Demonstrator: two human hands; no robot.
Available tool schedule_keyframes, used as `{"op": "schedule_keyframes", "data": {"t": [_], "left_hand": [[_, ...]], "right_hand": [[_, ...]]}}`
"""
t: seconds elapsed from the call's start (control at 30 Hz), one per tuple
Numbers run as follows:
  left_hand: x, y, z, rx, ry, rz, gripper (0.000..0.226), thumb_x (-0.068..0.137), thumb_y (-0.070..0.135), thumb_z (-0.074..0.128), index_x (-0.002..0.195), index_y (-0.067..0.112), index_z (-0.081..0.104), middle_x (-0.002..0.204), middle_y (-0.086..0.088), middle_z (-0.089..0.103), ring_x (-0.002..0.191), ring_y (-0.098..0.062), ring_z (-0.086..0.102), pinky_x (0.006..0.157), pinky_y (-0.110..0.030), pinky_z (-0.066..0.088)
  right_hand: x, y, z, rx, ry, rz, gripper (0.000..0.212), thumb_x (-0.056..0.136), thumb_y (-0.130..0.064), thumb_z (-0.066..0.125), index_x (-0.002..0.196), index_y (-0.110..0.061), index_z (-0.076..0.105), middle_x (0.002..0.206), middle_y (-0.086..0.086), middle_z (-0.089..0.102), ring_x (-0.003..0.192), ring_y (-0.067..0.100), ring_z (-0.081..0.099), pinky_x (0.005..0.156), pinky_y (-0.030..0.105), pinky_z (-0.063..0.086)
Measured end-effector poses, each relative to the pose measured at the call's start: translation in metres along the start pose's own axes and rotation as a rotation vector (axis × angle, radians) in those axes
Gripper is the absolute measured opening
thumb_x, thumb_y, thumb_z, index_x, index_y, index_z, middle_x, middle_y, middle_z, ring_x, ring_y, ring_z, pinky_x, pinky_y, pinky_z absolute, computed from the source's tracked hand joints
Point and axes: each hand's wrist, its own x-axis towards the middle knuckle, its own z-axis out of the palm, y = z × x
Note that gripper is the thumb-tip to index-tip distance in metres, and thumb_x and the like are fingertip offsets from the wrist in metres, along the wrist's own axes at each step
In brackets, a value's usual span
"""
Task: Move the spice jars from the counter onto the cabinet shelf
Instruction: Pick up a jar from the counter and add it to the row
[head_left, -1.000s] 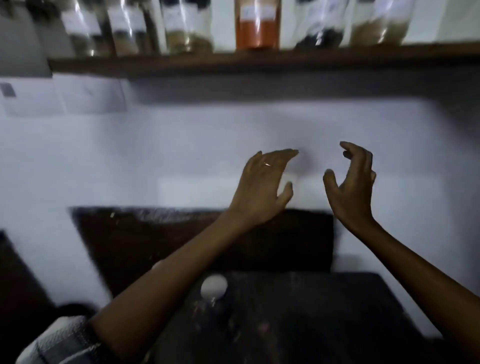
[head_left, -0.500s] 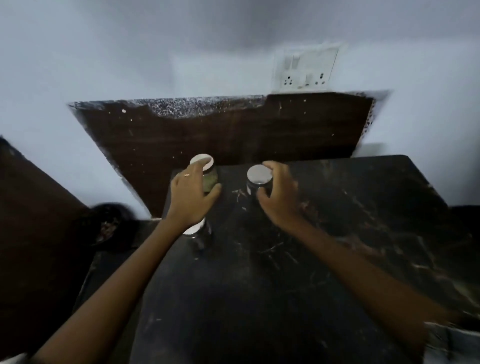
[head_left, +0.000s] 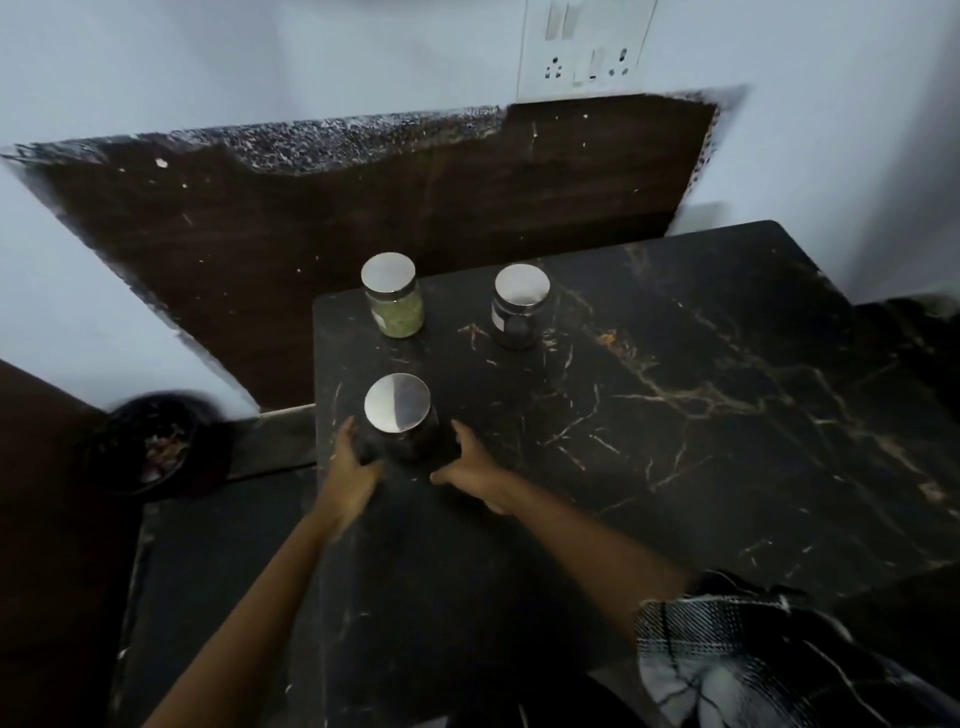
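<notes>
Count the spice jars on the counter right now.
3. Green-filled jar back left; dark jar back right; near dark jar at the front-left edge, between the left hand and right hand. None looks hidden; shelf out of view.

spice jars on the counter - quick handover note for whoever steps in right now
Left hand and right hand: one on each side of the nearest dark jar, low at its base; whether they already grip it cannot be told.
That jar stands upright near the front left of the black marble counter.
Green-filled jar and second dark jar stand upright farther back, apart and untouched.
Done: nothing visible; the shelf is out of view.
Left: all three jars seen here still have to go up onto the cabinet shelf.
</notes>
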Motion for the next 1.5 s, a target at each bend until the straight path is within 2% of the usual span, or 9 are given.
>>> {"op": "schedule_keyframes", "data": {"t": [0.1, 0.33, 0.53, 0.7, 0.83, 0.93, 1.03, 1.17, 1.5], "left_hand": [[0.008, -0.011, 0.013, 0.014, -0.101, 0.008, 0.082, 0.082, -0.004, 0.062, 0.148, 0.015, 0.017, 0.145, -0.011, 0.037, 0.12, -0.018, 0.044, 0.085, -0.024, 0.041], [0.027, -0.014, 0.031, 0.052, 0.038, 0.097, 0.086, 0.069, 0.02, 0.083, 0.14, 0.012, 0.035, 0.135, -0.009, 0.051, 0.116, -0.02, 0.054, 0.091, -0.03, 0.045], [0.025, 0.0, 0.051, 0.195, 0.132, 0.145, 0.085, 0.065, 0.034, 0.085, 0.135, 0.012, 0.042, 0.132, -0.01, 0.055, 0.12, -0.027, 0.054, 0.099, -0.04, 0.045], [0.025, 0.057, 0.079, 0.064, 0.044, 0.281, 0.078, 0.066, 0.031, 0.084, 0.13, 0.016, 0.042, 0.133, -0.007, 0.053, 0.117, -0.02, 0.053, 0.097, -0.036, 0.045], [0.025, 0.129, 0.099, -0.01, -0.026, 0.402, 0.058, 0.072, 0.037, 0.078, 0.117, 0.02, 0.046, 0.122, -0.003, 0.057, 0.111, -0.02, 0.058, 0.095, -0.037, 0.048], [0.017, 0.193, 0.114, -0.072, -0.066, 0.53, 0.057, 0.075, 0.037, 0.075, 0.121, 0.019, 0.047, 0.12, 0.0, 0.06, 0.107, -0.015, 0.06, 0.091, -0.032, 0.05], [0.003, 0.252, 0.126, -0.133, -0.111, 0.641, 0.055, 0.075, 0.04, 0.074, 0.121, 0.024, 0.048, 0.109, 0.012, 0.062, 0.095, 0.003, 0.06, 0.074, -0.011, 0.048], [-0.021, 0.327, 0.135, -0.149, -0.181, 0.77, 0.062, 0.074, 0.05, 0.072, 0.124, 0.019, 0.053, 0.114, 0.007, 0.065, 0.101, -0.004, 0.063, 0.086, -0.023, 0.049], [-0.104, 0.478, 0.14, -0.099, -0.21, 1.017, 0.06, 0.065, 0.068, 0.059, 0.107, 0.026, 0.059, 0.102, 0.009, 0.066, 0.092, -0.003, 0.062, 0.077, -0.023, 0.048]], "right_hand": [[-0.001, -0.005, 0.005, -0.001, -0.011, -0.054, 0.094, 0.075, 0.007, 0.063, 0.15, -0.021, 0.014, 0.155, 0.007, 0.024, 0.141, 0.026, 0.027, 0.111, 0.039, 0.034], [-0.003, 0.002, 0.008, 0.007, 0.013, -0.047, 0.098, 0.074, 0.0, 0.064, 0.149, -0.031, 0.01, 0.156, 0.004, 0.023, 0.14, 0.029, 0.027, 0.11, 0.046, 0.035], [-0.014, 0.015, -0.01, 0.138, 0.069, -0.088, 0.087, 0.075, 0.012, 0.054, 0.145, -0.028, 0.022, 0.147, 0.007, 0.035, 0.114, 0.012, 0.04, 0.087, 0.028, 0.046], [-0.023, 0.002, -0.048, 0.391, 0.232, -0.201, 0.072, 0.078, 0.007, 0.052, 0.137, -0.031, 0.037, 0.136, 0.001, 0.05, 0.109, 0.008, 0.048, 0.073, 0.013, 0.045], [-0.038, -0.037, -0.095, 0.525, 0.386, -0.334, 0.044, 0.088, -0.009, 0.049, 0.122, -0.038, 0.05, 0.122, -0.004, 0.059, 0.104, 0.01, 0.057, 0.07, 0.019, 0.044], [-0.061, -0.074, -0.139, 0.558, 0.48, -0.445, 0.032, 0.095, -0.024, 0.046, 0.124, -0.036, 0.049, 0.119, -0.002, 0.059, 0.099, 0.011, 0.059, 0.068, 0.02, 0.046], [-0.088, -0.111, -0.175, 0.679, 0.448, -0.529, 0.034, 0.097, -0.032, 0.043, 0.131, -0.032, 0.044, 0.128, 0.0, 0.057, 0.113, 0.019, 0.057, 0.081, 0.031, 0.047], [-0.134, -0.159, -0.217, 0.839, 0.355, -0.671, 0.038, 0.096, -0.038, 0.042, 0.132, -0.027, 0.046, 0.129, 0.005, 0.058, 0.116, 0.024, 0.055, 0.087, 0.041, 0.047], [-0.25, -0.241, -0.286, 1.036, -0.058, -0.947, 0.039, 0.085, -0.043, 0.056, 0.111, -0.014, 0.061, 0.12, 0.013, 0.062, 0.106, 0.039, 0.063, 0.089, 0.046, 0.052]]}}
